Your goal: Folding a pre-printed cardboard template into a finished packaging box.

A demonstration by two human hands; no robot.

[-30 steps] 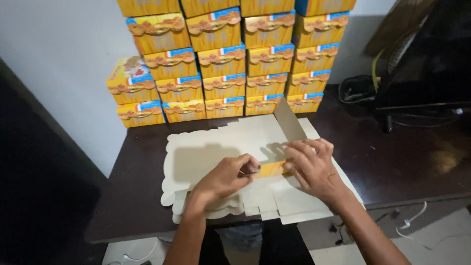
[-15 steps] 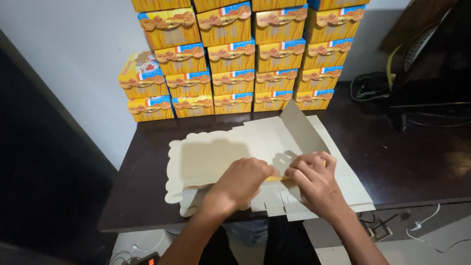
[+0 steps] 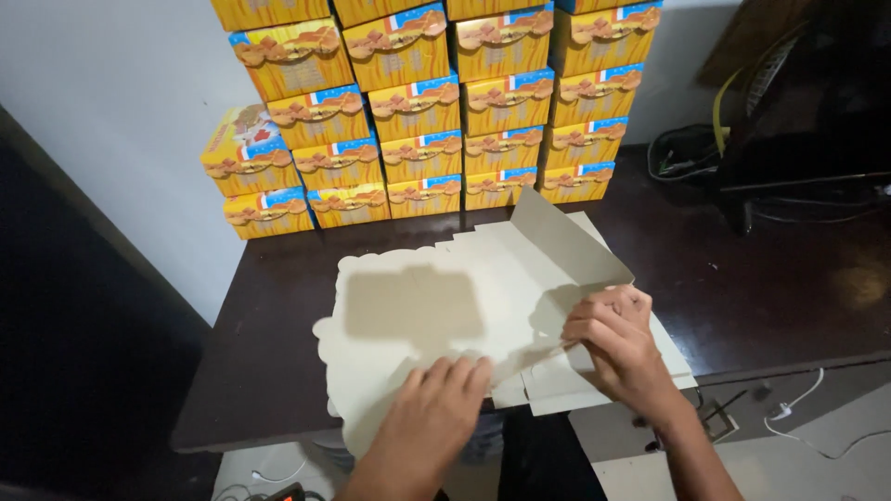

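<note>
Left hand [image 3: 432, 408] lies flat, palm down, fingers spread, pressing the near edge of the blank [image 3: 436, 315], gripping nothing. Right hand [image 3: 617, 339] is curled, fingers pinching the blank's right flap [image 3: 566, 241], which stands tilted up. Blank lies unfolded on the dark table [image 3: 269, 371], in front of the stacked yellow boxes [image 3: 418, 111].

Carton blank [image 3: 464, 315]: matt grey-beige cardboard, smooth, creased at folds. Stacked boxes [image 3: 436, 102]: printed card, slight gloss, yellow and orange. Surface [image 3: 742, 278]: dark brown wood look, smooth, faint sheen. Wall [image 3: 121, 111]: matt, pale.
</note>
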